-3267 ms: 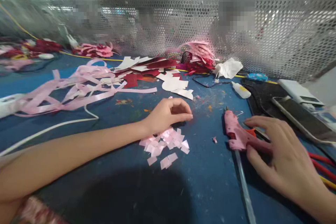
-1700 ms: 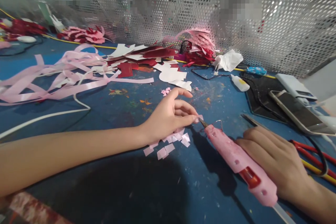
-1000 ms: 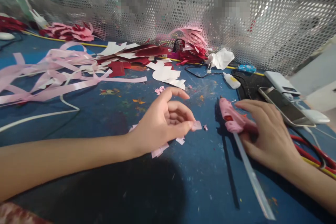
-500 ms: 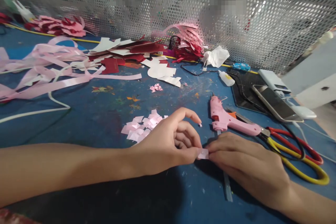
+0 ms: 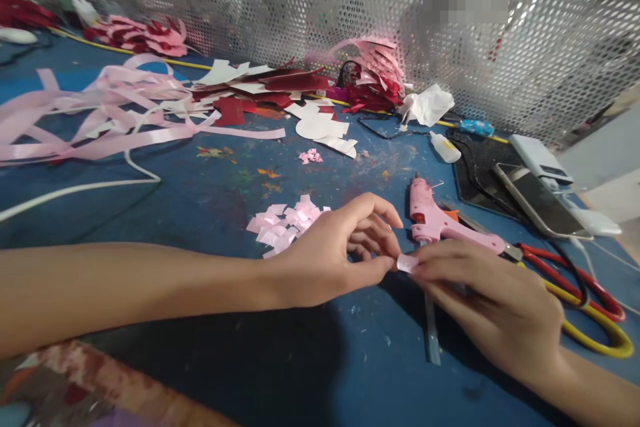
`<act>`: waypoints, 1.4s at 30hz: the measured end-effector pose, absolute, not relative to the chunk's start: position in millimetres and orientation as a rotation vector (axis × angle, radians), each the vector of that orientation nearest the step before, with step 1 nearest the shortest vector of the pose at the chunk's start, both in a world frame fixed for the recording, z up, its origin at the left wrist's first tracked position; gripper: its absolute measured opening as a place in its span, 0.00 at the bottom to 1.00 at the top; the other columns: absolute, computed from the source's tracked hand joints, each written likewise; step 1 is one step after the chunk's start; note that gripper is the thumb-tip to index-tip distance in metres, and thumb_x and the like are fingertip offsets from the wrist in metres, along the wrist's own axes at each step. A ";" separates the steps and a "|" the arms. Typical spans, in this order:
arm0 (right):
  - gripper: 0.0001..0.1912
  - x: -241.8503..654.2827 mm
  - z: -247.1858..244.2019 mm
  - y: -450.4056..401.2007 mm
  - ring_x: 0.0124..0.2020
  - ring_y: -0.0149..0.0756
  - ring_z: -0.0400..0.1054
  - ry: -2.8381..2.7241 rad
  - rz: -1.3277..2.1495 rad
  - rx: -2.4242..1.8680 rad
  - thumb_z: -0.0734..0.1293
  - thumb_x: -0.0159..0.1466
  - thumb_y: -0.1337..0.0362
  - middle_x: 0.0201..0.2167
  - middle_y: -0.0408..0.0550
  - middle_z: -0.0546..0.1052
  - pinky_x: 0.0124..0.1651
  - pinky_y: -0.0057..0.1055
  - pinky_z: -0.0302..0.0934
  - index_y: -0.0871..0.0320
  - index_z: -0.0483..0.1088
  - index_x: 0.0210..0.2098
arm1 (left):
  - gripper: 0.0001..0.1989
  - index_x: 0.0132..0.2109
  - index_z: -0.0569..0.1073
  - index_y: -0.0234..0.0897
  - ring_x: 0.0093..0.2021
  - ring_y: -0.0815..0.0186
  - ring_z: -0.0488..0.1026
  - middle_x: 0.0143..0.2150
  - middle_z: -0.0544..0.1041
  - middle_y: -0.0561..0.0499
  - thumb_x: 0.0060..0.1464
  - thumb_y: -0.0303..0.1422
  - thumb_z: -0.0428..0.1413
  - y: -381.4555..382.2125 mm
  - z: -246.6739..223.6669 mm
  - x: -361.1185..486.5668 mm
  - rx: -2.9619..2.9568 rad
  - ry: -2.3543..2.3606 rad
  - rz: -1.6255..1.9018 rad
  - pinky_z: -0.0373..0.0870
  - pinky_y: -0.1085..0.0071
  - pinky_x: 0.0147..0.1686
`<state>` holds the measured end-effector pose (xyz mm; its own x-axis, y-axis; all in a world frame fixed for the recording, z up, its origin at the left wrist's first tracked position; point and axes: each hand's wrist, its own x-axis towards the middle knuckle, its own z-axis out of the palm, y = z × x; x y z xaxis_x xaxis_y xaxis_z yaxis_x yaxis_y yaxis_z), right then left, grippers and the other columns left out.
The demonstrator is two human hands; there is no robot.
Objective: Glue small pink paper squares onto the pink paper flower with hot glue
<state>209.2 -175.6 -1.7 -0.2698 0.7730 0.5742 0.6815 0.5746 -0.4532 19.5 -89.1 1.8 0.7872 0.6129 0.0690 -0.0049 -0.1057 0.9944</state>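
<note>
Between my two hands is a small pale pink ribbon piece (image 5: 407, 263). My right hand (image 5: 500, 300) pinches its right side between thumb and fingers. At its left edge, the thumb and a fingertip of my left hand (image 5: 330, 253) close together on it, while the index finger arches above. Beside my left wrist lies a pile of cut pink ribbon squares (image 5: 285, 223), partly covered by the hand. Farther back sits a heap of tiny pink bits (image 5: 311, 157). A pink glue gun (image 5: 433, 217) lies just beyond my right hand, its clear glue stick (image 5: 431, 333) showing below my fingers.
Red and yellow handled scissors (image 5: 600, 333) lie at right, near a phone (image 5: 543, 203) and power bank (image 5: 540, 160). Pink ribbon (image 5: 100, 143) tangles at left. Paper cutouts (image 5: 320, 125) and a small bottle (image 5: 445, 147) stand before a perforated metal screen (image 5: 340, 7).
The camera view has shifted, so the table things appear farther right. Both hands still hold the ribbon piece, which looks more tilted. The tiny pink bit at my left index fingertip is hard to see now.
</note>
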 end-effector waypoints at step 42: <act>0.06 207.9 -2.8 -175.7 0.35 0.26 0.73 -1.973 0.061 -1.173 0.68 0.59 0.74 0.32 0.44 0.78 0.40 0.21 0.68 0.58 0.71 0.34 | 0.16 0.45 0.59 0.42 0.31 0.74 0.72 0.33 0.79 0.58 0.54 0.29 0.58 -90.2 -3.4 22.0 1.881 0.476 0.735 0.69 0.77 0.34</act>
<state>207.9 -175.7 -2.8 -0.2296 0.7500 0.6204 0.7103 0.5649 -0.4200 22.0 -90.2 -3.4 0.7355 0.6189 0.2755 -0.0015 -0.4053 0.9142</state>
